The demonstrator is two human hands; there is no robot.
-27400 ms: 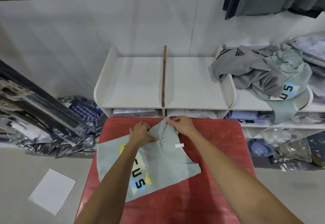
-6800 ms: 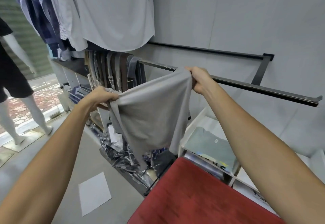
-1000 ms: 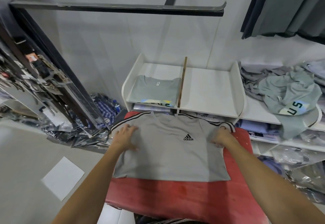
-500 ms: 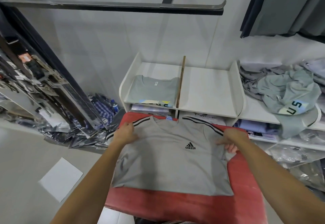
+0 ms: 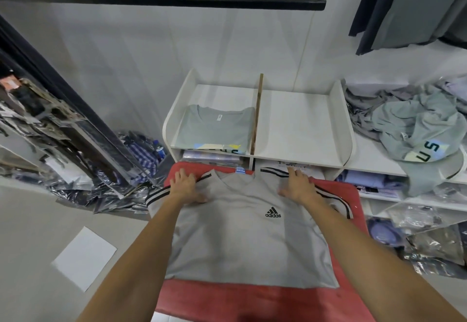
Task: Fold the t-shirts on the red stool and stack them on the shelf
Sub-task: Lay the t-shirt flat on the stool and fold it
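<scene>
The grey Adidas t-shirt [image 5: 242,235] lies face up and spread across the red stool [image 5: 252,299], collar toward the stool's far edge, hem near its front edge. The left hand [image 5: 185,184] and right hand [image 5: 298,184] press flat on the shoulders with fingers straight, gripping nothing. This looks like the smoothing step before folding; next the striped sleeves need turning inward. One folded green t-shirt [image 5: 214,129] already sits in the white shelf's [image 5: 298,124] left compartment.

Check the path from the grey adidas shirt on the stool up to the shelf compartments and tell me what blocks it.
Nothing visible blocks it. The grey shirt lies flat on the red stool, directly in front of the white shelf. The right compartment is bare; the left one holds a folded green shirt, which could be stacked on. Both hands press on the shirt.
</scene>
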